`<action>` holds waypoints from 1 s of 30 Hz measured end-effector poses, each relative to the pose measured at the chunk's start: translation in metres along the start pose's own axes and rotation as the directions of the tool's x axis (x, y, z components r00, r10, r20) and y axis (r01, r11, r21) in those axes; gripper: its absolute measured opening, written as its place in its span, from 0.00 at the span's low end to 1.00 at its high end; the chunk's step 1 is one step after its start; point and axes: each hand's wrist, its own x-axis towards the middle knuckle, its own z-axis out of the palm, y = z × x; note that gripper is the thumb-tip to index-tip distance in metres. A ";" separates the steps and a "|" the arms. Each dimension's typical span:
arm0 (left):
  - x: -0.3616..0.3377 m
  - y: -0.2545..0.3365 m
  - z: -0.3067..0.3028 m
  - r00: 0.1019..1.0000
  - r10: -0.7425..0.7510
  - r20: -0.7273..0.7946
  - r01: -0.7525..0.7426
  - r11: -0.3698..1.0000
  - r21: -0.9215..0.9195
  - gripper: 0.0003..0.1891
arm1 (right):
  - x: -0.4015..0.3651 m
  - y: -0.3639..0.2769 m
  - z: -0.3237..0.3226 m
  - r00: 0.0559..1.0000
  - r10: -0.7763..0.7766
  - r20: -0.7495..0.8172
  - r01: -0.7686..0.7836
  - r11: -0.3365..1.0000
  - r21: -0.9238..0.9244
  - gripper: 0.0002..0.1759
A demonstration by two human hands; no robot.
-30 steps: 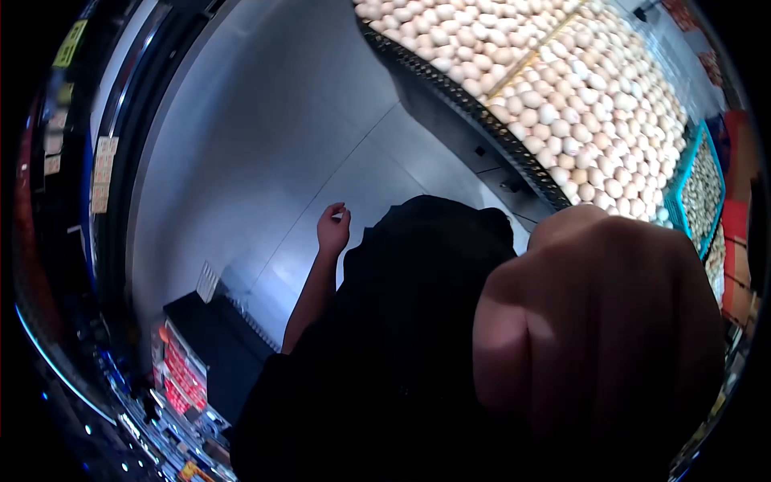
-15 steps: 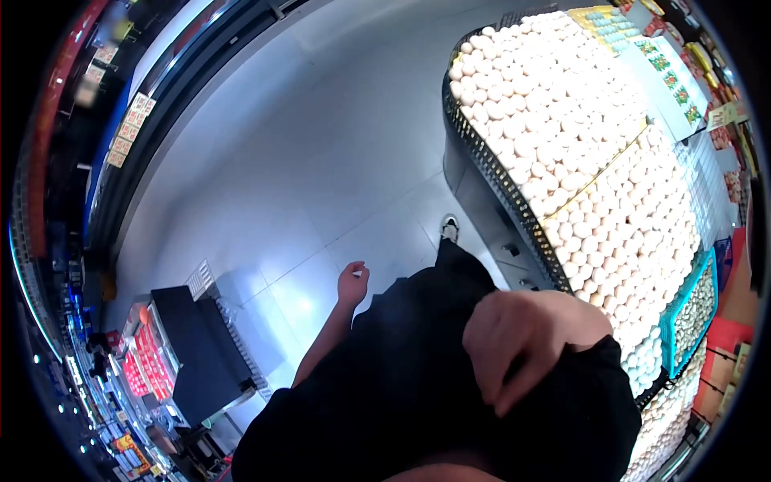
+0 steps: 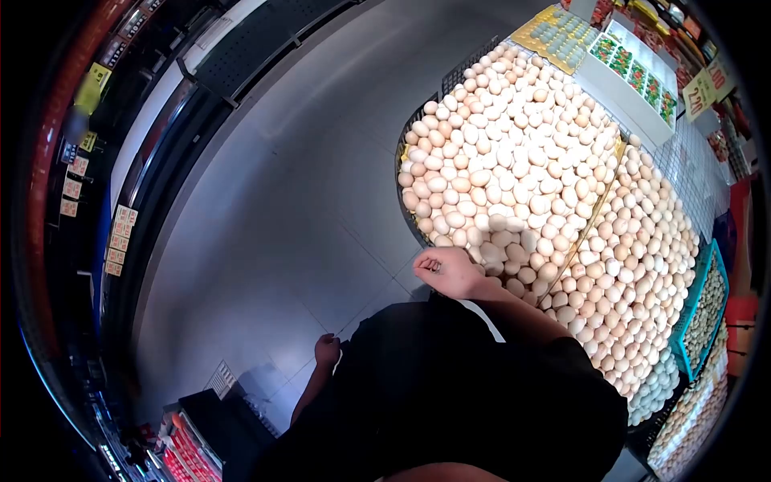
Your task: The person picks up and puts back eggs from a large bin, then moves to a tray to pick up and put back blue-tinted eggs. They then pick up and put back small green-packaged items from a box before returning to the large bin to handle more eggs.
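My right hand [image 3: 450, 271] is raised in front of my body, its fingers curled inward beside the near left edge of a large heap of eggs [image 3: 514, 153]. Whatever it may hold is too small to name. Lower and to the left, my left hand [image 3: 327, 350] hangs over the floor, small in view, its fingers partly curled and hard to make out. A thin divider [image 3: 594, 210] splits the eggs into two sections. The hand's round shadow falls on the nearest eggs.
A teal crate [image 3: 699, 309] with small eggs stands at the right, and a white box [image 3: 634, 80] with green and red packs lies behind the heap. A dark display case [image 3: 152, 153] curves along the left. Red goods [image 3: 189, 450] fill a stand at lower left.
My right hand has moved up and left from in front of my body to the egg heap's edge. In the view, the egg display sits further left and my left hand lower.
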 end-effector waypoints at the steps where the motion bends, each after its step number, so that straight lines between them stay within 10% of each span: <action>1: 0.010 0.003 -0.007 1.000 0.001 0.005 -0.001 0.999 0.044 0.24 | 0.014 0.005 -0.005 0.999 -0.046 -0.025 0.045 0.998 -0.051 0.10; 9: 0.077 0.014 -0.007 0.995 -0.077 -0.057 0.064 0.979 -0.195 0.24 | 0.074 0.030 -0.023 0.997 0.047 0.054 -0.052 0.993 0.102 0.13; 12: 0.096 0.021 -0.008 1.000 -0.017 0.010 0.016 0.997 0.073 0.21 | 0.087 0.008 -0.031 0.980 0.194 0.030 -0.195 0.981 0.002 0.12; 16: 0.127 0.054 -0.036 0.906 0.387 0.169 -0.420 0.867 0.268 0.16 | 0.108 0.021 -0.025 0.973 0.193 -0.130 -0.200 0.979 -0.046 0.13; 19: 0.203 0.041 -0.035 0.943 0.097 0.317 -0.285 0.727 0.624 0.11 | 0.133 0.020 -0.017 0.950 0.227 -0.214 -0.244 0.968 -0.057 0.14; 21: 0.244 0.064 -0.044 0.963 -0.073 0.258 -0.031 0.925 0.379 0.08 | 0.156 0.014 -0.008 0.938 0.259 -0.232 -0.280 0.958 -0.062 0.13; 23: 0.307 0.073 -0.057 0.830 0.402 0.386 -0.557 0.591 0.583 0.10 | 0.187 0.003 0.006 0.934 0.244 -0.262 -0.273 0.959 -0.079 0.14; 24: 0.329 0.084 -0.070 0.806 0.496 0.322 -0.591 0.664 0.458 0.12 | 0.204 -0.002 0.011 0.935 0.228 -0.273 -0.262 0.960 -0.096 0.14; 25: 0.364 0.094 -0.072 0.916 0.275 0.292 -0.364 0.874 0.322 0.13 | 0.222 -0.001 0.018 0.944 0.211 -0.255 -0.235 0.970 -0.067 0.16; 30: 0.495 0.136 -0.124 0.966 0.208 0.155 -0.218 0.975 0.047 0.20 | 0.330 0.009 0.073 0.967 0.195 -0.163 -0.241 0.908 -0.342 0.19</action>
